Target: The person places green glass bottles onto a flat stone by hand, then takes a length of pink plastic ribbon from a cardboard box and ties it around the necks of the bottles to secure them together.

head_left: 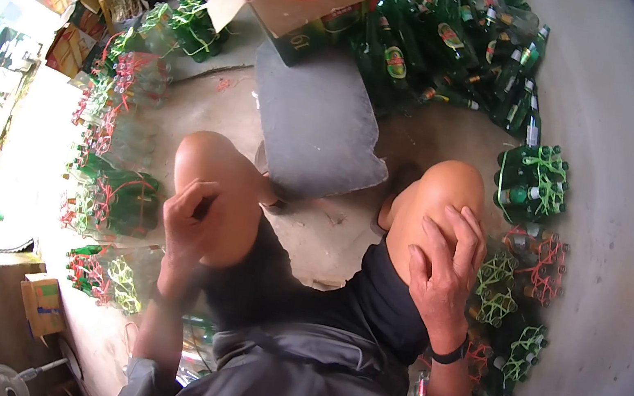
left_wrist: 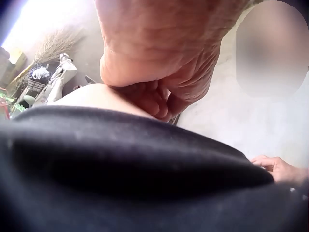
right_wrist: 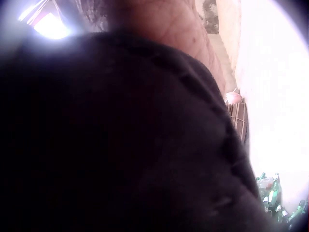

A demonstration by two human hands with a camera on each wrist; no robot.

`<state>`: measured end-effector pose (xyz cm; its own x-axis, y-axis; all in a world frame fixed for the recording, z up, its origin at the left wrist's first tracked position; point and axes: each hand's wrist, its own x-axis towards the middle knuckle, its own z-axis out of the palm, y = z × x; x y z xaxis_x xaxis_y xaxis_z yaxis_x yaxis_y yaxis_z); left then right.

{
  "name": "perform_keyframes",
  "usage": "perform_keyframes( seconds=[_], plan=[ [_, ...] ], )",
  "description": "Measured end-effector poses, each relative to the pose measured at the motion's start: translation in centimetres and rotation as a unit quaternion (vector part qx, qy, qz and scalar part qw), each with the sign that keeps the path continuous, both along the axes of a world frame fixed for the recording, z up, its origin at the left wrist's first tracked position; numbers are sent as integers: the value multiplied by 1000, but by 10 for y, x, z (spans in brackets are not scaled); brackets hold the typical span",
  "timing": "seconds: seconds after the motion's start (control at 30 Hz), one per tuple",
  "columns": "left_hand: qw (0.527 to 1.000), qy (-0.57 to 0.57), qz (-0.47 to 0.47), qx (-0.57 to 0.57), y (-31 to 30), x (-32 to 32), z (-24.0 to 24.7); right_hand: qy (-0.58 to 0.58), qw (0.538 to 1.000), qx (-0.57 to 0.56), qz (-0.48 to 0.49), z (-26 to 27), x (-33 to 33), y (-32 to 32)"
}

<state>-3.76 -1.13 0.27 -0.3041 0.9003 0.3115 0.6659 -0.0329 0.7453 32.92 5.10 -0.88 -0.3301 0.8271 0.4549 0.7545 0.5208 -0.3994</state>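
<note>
In the head view both hands rest on the seated person's bare legs. The left hand (head_left: pixel 189 219) lies loosely curled on the left thigh near the knee, with nothing in it. On the right thigh, just below the knee top, the right hand (head_left: pixel 447 264) lies with fingers spread and slightly bent, a dark band at its wrist. The left wrist view shows the left hand (left_wrist: pixel 164 53) close up above dark cloth, its fingertips loosely bent. Dark cloth fills most of the right wrist view, with part of the right hand (right_wrist: pixel 169 24) above it.
A grey board (head_left: pixel 316 127) lies between the feet. Beyond it stands a cardboard box (head_left: pixel 315 3) of red strapping, beside piled green bottles (head_left: pixel 441 43). Tied bottle bundles line the left side (head_left: pixel 118 200) and right side (head_left: pixel 531 182). A fan (head_left: pixel 10 382) is at lower left.
</note>
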Motion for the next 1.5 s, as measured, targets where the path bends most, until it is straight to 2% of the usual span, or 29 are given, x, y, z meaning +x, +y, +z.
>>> perform_keyframes(
  seconds=[0.47,0.57,0.63,0.67,0.77,0.87,0.93,1.03,1.07,1.13,1.33,1.4,1.43,1.5],
  plan=[
    [1000,-20,-16,-13,3,-5,8,-65,996,-31,57,25,-21,14],
    [997,-43,-8,-60,2,-6,19,-63,995,-42,71,30,-20,17],
    [982,-167,-22,-81,4,-9,25,-59,993,-47,93,38,-20,22],
    [982,-171,-24,-82,5,-12,24,-63,993,-48,90,41,-20,26],
    [955,-282,-16,-92,12,-12,29,-49,989,-75,114,54,-19,36],
    [941,-325,-48,-76,24,-4,42,-45,986,-87,133,64,-17,45],
    [938,-329,-75,-82,33,0,55,-29,983,-108,143,67,-18,53],
    [941,-314,-114,-62,51,5,61,-23,985,-86,146,66,-23,57],
    [937,-308,-141,-88,56,1,67,-21,985,-74,157,66,-25,56],
    [926,-338,-122,-115,66,7,66,-34,985,-82,147,65,-32,51],
    [936,-290,-129,-151,99,15,62,-61,987,-52,141,49,-43,37],
    [955,-226,-146,-128,109,23,65,-55,988,-58,130,41,-41,35],
    [977,-132,-147,-86,113,24,54,-42,989,-53,134,38,-41,34],
    [971,-154,-159,-87,123,28,50,-18,990,-43,133,34,-42,34]
  ],
)
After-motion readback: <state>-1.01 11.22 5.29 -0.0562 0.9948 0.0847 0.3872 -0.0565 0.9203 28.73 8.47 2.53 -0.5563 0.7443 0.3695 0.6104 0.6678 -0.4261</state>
